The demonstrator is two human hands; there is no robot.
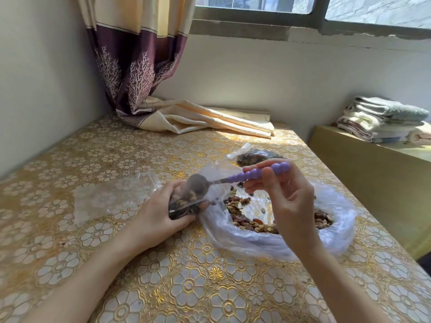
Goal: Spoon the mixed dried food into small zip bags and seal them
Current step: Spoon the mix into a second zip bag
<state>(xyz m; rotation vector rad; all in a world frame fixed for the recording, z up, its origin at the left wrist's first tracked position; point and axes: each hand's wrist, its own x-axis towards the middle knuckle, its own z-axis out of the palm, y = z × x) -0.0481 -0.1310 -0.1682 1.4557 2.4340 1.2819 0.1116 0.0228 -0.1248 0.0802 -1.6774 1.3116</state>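
Note:
My left hand [158,212] grips a small clear zip bag [186,203] partly filled with mixed dried food, its mouth held open. My right hand [288,197] pinches the purple beaded handle of a spoon [254,174]; the metal bowl of the spoon sits inside the mouth of the small bag. A large clear plastic bag [268,243] lies open on the table to the right, holding the loose mix of nuts and dried fruit [242,217]. A filled small zip bag [254,157] lies behind it.
Several empty clear zip bags [109,197] lie flat on the gold floral tablecloth [186,287] to the left. A curtain [186,115] drapes onto the table's far side. Folded towels [384,117] sit on a ledge at right. Walls close the left and back.

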